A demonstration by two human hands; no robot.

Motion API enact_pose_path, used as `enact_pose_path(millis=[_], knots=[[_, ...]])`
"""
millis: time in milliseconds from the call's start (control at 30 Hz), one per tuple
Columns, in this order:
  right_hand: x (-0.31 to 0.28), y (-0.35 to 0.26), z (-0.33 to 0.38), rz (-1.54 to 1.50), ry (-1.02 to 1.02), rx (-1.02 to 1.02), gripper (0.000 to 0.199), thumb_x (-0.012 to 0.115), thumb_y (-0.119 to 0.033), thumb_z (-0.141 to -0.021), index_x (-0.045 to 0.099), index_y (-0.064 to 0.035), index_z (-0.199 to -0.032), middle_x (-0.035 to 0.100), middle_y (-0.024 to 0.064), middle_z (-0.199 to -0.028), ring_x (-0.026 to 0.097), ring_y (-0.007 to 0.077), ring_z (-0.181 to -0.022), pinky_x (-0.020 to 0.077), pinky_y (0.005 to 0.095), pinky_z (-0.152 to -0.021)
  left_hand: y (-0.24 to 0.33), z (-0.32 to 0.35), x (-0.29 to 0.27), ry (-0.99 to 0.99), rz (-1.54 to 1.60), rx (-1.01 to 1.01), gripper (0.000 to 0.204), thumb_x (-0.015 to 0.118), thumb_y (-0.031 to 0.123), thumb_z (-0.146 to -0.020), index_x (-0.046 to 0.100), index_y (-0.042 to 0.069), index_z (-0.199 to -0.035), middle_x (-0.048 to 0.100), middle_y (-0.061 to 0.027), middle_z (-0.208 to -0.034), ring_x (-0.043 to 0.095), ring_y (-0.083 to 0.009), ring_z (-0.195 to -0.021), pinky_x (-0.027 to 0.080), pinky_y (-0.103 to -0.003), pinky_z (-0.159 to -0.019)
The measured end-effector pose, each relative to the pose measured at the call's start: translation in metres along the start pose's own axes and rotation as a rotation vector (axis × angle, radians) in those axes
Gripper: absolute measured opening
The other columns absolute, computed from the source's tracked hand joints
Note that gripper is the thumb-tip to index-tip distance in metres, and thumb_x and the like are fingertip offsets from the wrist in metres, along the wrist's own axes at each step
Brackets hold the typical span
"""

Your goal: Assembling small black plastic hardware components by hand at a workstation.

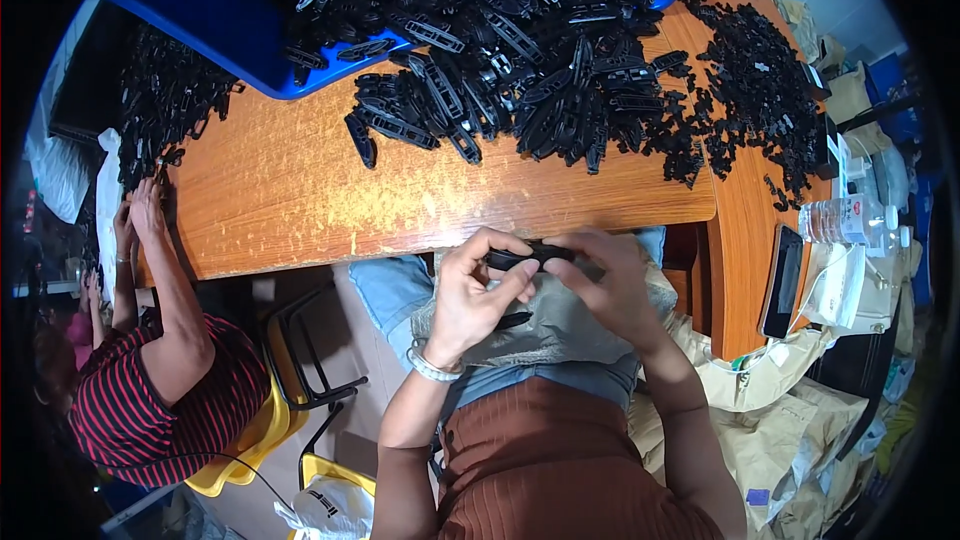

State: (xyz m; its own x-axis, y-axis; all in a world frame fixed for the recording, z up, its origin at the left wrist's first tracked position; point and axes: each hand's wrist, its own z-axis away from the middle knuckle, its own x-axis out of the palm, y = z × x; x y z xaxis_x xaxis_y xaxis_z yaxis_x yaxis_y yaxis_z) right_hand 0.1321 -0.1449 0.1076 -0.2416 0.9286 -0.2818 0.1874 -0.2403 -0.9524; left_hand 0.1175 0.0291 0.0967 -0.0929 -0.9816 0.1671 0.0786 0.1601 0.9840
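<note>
Above my lap, just off the table's front edge, a long black plastic part (508, 259) lies between my two hands. My left hand (478, 285) pinches its left end with thumb and fingers. The right end is in the fingers of my right hand (607, 275), which looks slightly blurred. Below them, another dark piece (514, 320) rests on the grey cloth (560, 325) over my lap. Ahead on the table is a large heap of similar long black frames (470, 90), spilling from a blue bin (230, 50).
Small black pieces (755, 90) are spread over the table's right side. A phone (782, 280) and a plastic bottle (845, 222) lie at the right. At the left, a co-worker in a striped shirt (165, 395) reaches toward another black heap (170, 90). Brown paper bags (740, 440) stand low right.
</note>
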Motion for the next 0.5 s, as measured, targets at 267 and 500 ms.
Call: enact_pose_path(millis=[267,500], knots=[[-0.012,0.024,0.011,0.093,-0.049,-0.108,0.017,0.065,-0.004,-0.077,0.066,-0.0001,-0.093,0.064,0.0076,-0.079,0.061,0.0179,-0.075,0.0461,0.0268,-0.067,0.000,-0.038,-0.034,0.141,-0.532,0.308,0.017,0.062,0.015,-0.084,0.065,0.003,-0.095,0.067,-0.0097,-0.087,0.063,-0.0191,-0.078,0.049,-0.031,-0.071],[-0.078,0.054,-0.030,0.764,0.576,-0.242,0.010,0.064,-0.005,-0.077,0.063,0.0011,-0.085,0.059,0.0110,-0.086,0.055,0.0263,-0.083,0.0428,0.0334,-0.075,-0.009,-0.135,-0.116,0.337,-1.167,0.424,0.061,0.066,0.050,-0.075,0.052,0.020,-0.127,0.033,-0.0213,-0.140,0.026,-0.0399,-0.131,0.017,-0.053,-0.107]])
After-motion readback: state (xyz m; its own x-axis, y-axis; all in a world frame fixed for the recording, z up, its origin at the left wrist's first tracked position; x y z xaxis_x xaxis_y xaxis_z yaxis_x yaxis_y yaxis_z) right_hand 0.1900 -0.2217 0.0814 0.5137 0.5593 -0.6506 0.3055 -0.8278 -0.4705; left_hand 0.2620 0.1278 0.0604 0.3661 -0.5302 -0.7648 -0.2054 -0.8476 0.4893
